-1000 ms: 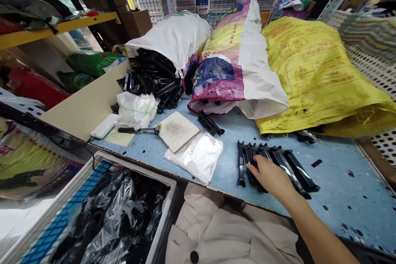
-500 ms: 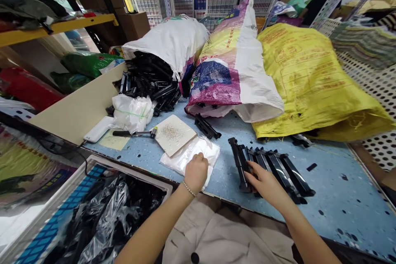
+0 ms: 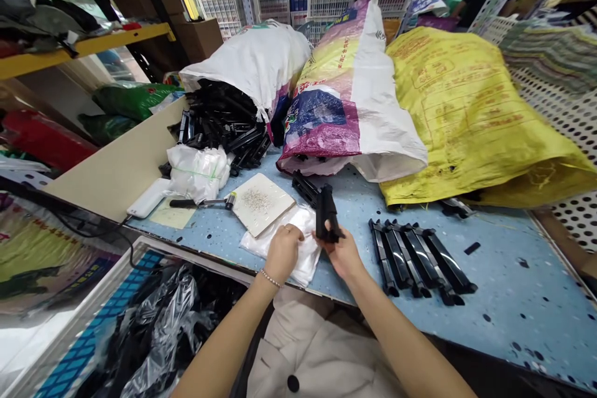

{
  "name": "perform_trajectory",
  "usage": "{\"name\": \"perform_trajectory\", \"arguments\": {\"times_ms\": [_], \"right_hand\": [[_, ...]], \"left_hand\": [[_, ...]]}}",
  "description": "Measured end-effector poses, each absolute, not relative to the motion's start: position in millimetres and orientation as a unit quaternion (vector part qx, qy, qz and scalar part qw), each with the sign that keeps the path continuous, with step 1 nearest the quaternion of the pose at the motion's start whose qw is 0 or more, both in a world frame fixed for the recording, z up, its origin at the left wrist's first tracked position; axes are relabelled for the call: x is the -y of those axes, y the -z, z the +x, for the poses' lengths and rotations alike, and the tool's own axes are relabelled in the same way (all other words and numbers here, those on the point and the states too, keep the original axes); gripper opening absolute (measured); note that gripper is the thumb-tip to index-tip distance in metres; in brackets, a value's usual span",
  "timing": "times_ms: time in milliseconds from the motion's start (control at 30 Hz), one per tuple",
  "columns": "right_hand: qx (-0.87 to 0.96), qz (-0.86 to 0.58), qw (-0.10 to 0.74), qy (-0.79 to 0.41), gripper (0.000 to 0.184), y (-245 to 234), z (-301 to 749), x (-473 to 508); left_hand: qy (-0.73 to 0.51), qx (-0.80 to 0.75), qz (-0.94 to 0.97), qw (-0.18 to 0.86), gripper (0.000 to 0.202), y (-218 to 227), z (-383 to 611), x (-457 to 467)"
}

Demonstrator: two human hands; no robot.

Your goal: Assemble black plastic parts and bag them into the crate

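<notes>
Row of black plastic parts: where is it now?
In the head view, the black parts lie on the blue workbench, right of the right hand, below the yellow woven sack.

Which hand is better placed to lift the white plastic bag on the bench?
Left, probably: the left hand rests on the white plastic bag, while the right hand is occupied gripping a black plastic part.
</notes>
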State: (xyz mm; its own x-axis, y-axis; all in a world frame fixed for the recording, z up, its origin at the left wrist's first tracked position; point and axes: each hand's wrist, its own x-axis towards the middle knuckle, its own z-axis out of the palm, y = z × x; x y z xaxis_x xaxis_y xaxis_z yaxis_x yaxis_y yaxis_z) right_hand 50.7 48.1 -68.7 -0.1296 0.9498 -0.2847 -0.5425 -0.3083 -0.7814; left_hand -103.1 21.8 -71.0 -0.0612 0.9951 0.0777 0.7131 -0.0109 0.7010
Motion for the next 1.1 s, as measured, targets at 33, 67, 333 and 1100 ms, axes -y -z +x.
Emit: {"name": "perform_trajectory", "arguments": {"times_ms": [33, 67, 333, 1100], "right_hand": [[0.265, -0.408, 0.545, -0.683, 0.030, 70, 52, -47], [0.269, -0.416, 0.554, -0.670, 0.031, 69, 57, -43], [0.150, -0.296, 0.275, -0.902, 0.030, 54, 104, 12], [0.714, -0.280, 0.156, -0.622, 0.052, 16, 87, 27]], "left_hand": [[-0.294, -0.666, 0.652, 0.214, 0.022, 67, -106, -20], [-0.285, -0.667, 0.662, 0.189, 0.025, 63, -110, -19], [-0.333, -0.583, 0.718, 0.185, 0.057, 47, -123, -16], [-0.222, -0.623, 0.653, 0.368, 0.029, -35, -205, 132]]}}
